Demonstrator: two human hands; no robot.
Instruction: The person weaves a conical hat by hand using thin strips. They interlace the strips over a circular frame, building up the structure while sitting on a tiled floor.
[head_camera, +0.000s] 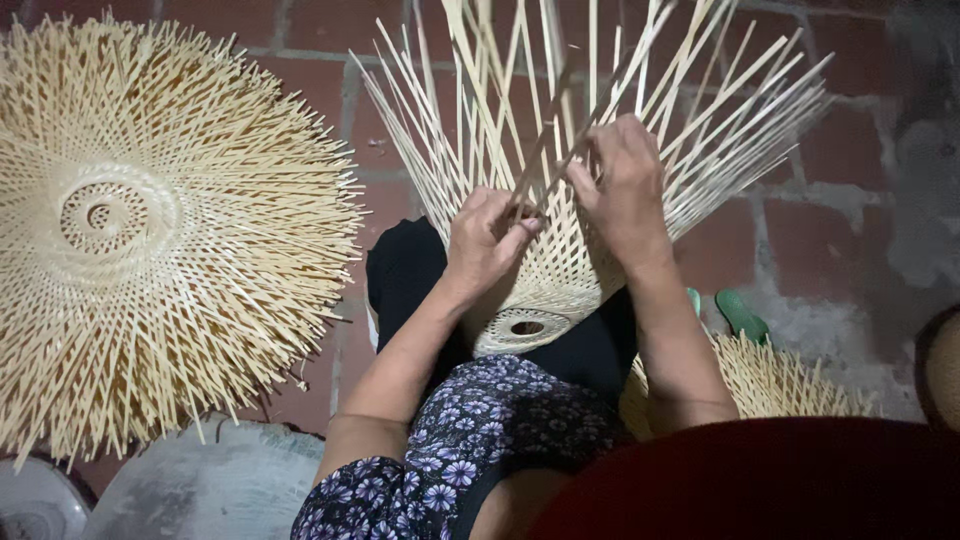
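Overhead, the head view looks down on a half-woven bamboo basket (560, 270) resting in the lap, its small ringed base toward the body and its loose splints (700, 110) fanning up and outward past the top edge of the picture. To the left, well apart from the work, a finished flat woven disc (150, 230) lies on the red brick floor (830, 230), its spiky rim reaching close to the person's dark trouser leg (405, 275); a strip of bare brick shows between the two. On the right, another bristly woven piece (775, 380) sits just beside the right forearm, with a green sandal (740, 315) near it. A grey round slab (210, 485) lies at the lower left, under the disc's edge.

The left hand (485, 240) is curled closed, fingers pinching a thin splint against the woven wall of the basket. The right hand (625, 185) is closed too, fingers bent over and gripping a few upright splints just above the woven band. Both hands sit close together, nearly touching, at the line where the weave ends and the free splints begin.
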